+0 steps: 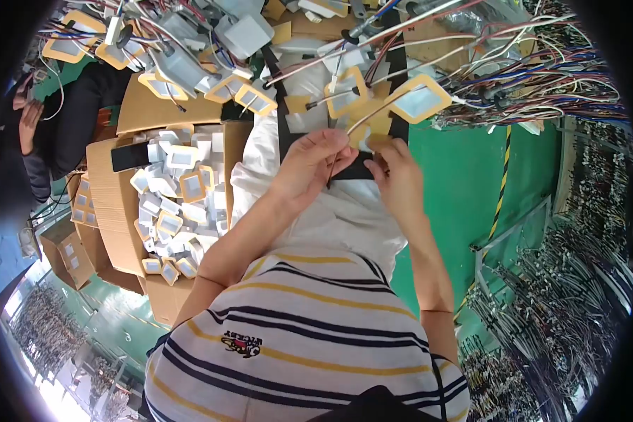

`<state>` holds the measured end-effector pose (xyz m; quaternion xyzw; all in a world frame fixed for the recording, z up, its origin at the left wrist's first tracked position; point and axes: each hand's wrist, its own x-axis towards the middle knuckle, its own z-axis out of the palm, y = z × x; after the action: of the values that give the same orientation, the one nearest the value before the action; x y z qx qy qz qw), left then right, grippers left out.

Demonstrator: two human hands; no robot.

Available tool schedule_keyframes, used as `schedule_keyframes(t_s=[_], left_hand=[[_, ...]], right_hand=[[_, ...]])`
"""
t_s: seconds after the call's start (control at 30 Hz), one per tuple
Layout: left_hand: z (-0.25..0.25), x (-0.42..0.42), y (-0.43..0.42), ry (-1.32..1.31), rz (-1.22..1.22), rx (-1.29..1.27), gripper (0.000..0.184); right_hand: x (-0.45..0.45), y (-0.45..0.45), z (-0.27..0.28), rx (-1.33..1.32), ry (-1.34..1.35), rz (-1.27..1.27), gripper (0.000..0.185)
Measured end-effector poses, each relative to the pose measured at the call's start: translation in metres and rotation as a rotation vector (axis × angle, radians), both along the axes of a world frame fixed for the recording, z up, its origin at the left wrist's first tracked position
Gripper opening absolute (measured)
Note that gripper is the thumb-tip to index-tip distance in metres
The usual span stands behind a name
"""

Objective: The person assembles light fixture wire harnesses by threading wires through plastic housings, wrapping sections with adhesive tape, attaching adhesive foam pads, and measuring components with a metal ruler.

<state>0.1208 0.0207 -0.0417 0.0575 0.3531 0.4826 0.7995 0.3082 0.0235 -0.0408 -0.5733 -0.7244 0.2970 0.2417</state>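
My left hand [311,165] is closed round a thin cable [362,121]. The cable's dark end hangs below the fingers, and its other part runs up to the right. My right hand [399,176] is beside it with thumb and fingers bent together; anything between the fingertips is too small to make out. Just beyond my hands, yellow adhesive pieces [378,125] lie on a black strip [399,67] across my lap. Close above are a square white panel with a yellow rim [420,100] and another yellow-rimmed panel [343,95].
A cardboard box [112,204] full of white, yellow-rimmed parts [183,158] stands at my left, with a black phone-like object [130,157] on it. Bundled wires [534,84] spread across the upper right. Another person's hand [29,123] shows at far left. A metal frame [480,260] stands right.
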Motion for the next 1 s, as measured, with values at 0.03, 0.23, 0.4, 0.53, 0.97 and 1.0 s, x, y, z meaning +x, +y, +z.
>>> schedule_keyframes(t_s=[0.03,0.23,0.4,0.53,0.97,1.0], left_hand=[[-0.002,0.002,0.001,0.004,-0.003,-0.002,0.011],[-0.007,0.004,0.002,0.017,-0.021,0.017,0.01],[-0.009,0.005,0.004,0.018,-0.045,0.034,0.009],[-0.015,0.003,0.003,-0.018,-0.065,0.054,0.01],[-0.03,0.001,0.011,-0.005,-0.176,0.042,0.01],[-0.035,0.001,0.013,-0.009,-0.187,0.034,0.01]], right_hand=[[-0.003,0.003,-0.002,0.027,-0.033,-0.015,0.021],[0.0,-0.004,-0.018,0.086,-0.154,-0.05,0.019],[-0.003,-0.013,-0.024,0.221,-0.158,-0.061,0.018],[0.0,-0.027,-0.044,0.398,-0.144,-0.047,0.018],[0.026,-0.031,-0.056,0.667,-0.08,0.279,0.018],[0.028,-0.031,-0.053,0.691,-0.081,0.307,0.018]])
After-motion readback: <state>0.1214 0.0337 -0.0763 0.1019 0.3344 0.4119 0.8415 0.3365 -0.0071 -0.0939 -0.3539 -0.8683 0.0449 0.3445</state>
